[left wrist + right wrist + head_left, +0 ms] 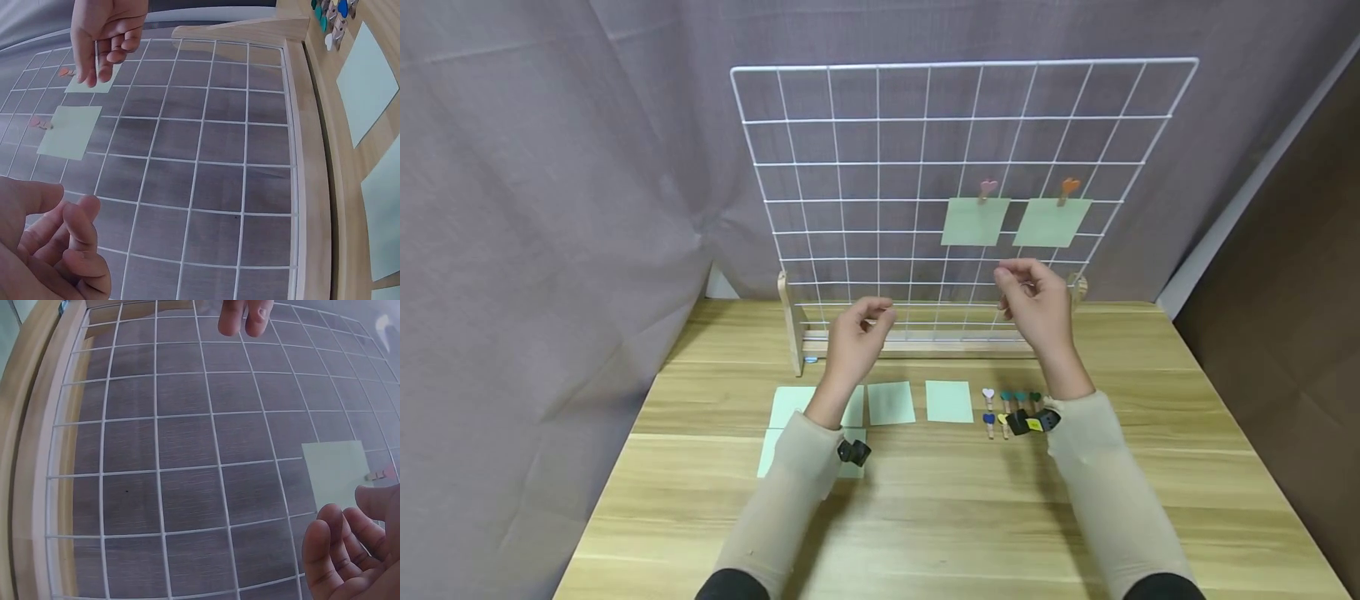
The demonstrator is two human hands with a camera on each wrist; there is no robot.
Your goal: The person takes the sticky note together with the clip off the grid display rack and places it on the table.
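My left hand (859, 333) hovers in front of the lower left part of a white wire grid (962, 64), fingers loosely bent and nothing between them. Further right, my right hand (1037, 308) is raised just below two pale green paper squares, also holding nothing, its fingers loosely curled. One square (975, 222) hangs from a clothespin with a pink heart (988, 187). Beside it, the other square (1052, 222) hangs from a clothespin with an orange heart (1070, 187). Both wrist views show bare fingertips, apart from the wires.
The grid stands upright in a wooden base (917, 348) on a wood-grain table (940, 517). Several green paper squares (948, 402) lie before it, some partly behind my left forearm. Small heart clothespins (988, 395) lie in rows by my right wrist. Grey cloth (587, 208) hangs behind.
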